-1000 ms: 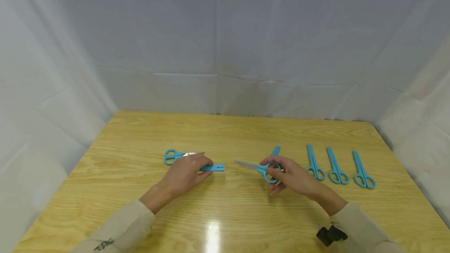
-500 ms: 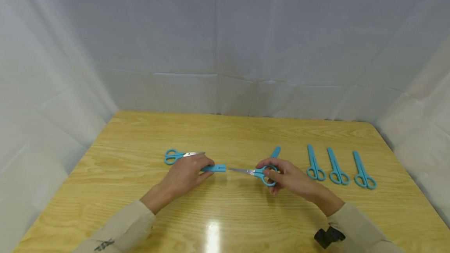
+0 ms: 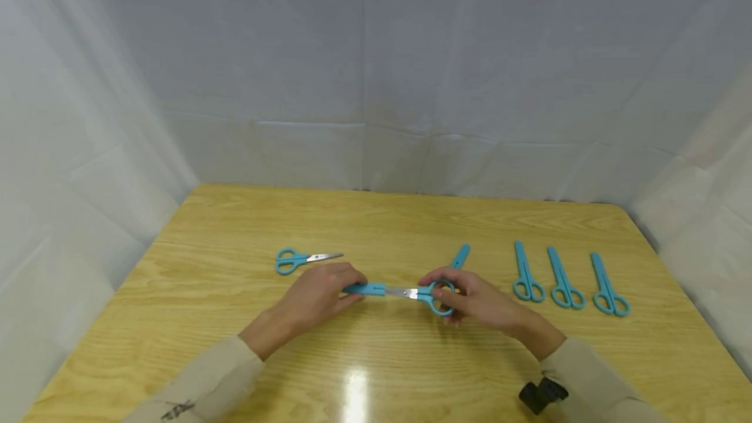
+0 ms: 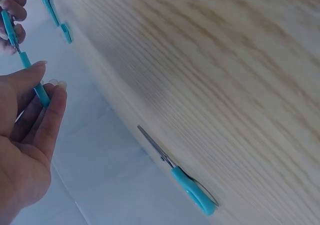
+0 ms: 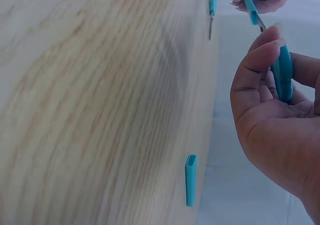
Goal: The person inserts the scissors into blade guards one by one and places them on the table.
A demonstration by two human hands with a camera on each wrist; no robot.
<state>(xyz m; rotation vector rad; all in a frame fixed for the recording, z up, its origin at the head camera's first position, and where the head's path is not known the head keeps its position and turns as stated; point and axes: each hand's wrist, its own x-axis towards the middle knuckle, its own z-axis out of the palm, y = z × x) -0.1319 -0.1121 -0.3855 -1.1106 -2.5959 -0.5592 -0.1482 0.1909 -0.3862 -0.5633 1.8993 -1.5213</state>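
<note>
My left hand pinches a blue blade cover between thumb and fingers, its slotted end facing right. Opposite it, my right hand grips a pair of scissors by the blue handles. The tips of the metal blades have entered the cover's mouth, while the part near the pivot stays bare. In the left wrist view, the cover and the scissors line up end to end. Bare-bladed scissors lie on the table just behind my left hand. A second blue cover lies behind my right hand.
On the right of the wooden table lie three sheathed scissors: a left pair, a middle pair and a right pair. White sheeting hangs behind the table and along both sides.
My right hand has moved left with the scissors, and my left hand has shifted slightly right with the cover. The blade tips were apart from the cover; now they are inside its mouth.
</note>
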